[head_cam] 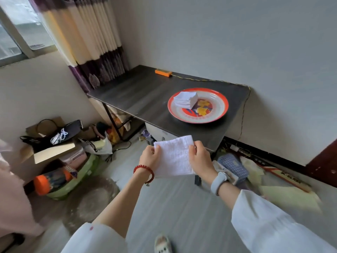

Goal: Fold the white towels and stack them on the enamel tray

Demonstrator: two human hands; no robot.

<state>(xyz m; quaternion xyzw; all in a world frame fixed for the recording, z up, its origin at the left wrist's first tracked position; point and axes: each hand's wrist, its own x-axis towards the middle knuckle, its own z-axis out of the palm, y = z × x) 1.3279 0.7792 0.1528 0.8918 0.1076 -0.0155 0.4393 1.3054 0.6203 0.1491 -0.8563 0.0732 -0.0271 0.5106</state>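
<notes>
Towel (174, 156) between two hands, one stack (185, 100) on tray (217, 114)

I see tabletop (145, 92) against the wall | tray (217, 116) on its near right part | towel stack (186, 99) on tray's left side | box (163, 72) at tabletop's far edge | towel (174, 156) between my hands, left hand (150, 157) and right hand (199, 157), before the tabletop, over the floor (173, 207)
</notes>
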